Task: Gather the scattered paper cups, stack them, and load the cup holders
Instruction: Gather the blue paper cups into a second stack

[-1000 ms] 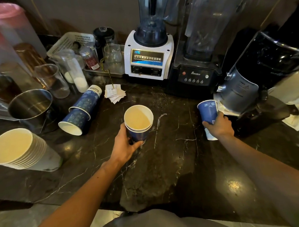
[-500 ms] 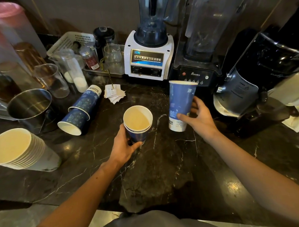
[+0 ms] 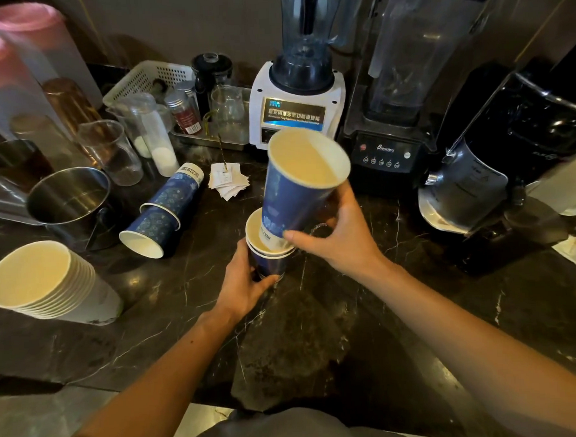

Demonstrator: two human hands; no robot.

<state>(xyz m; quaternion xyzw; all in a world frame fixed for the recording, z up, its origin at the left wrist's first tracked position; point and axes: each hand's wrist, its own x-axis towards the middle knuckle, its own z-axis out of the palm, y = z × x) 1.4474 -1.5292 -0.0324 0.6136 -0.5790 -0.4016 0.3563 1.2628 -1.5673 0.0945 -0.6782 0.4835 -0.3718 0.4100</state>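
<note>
My left hand grips a short stack of blue paper cups standing upright on the dark marble counter. My right hand holds another blue paper cup by its lower part, tilted, its base sitting in the mouth of the stack. Two nested blue cups lie on their side to the left. A tall stack of white paper cups lies tilted at the far left. Two clear tubes with pink caps stand at the back left.
Behind the cups stand a white blender, a black blender and a dark machine at the right. A steel bucket, clear plastic cups, jars, a white basket and paper slips crowd the back left.
My right hand has carried the blue cup leftward from the right side of the counter and set its base into the stack held by my left hand.
</note>
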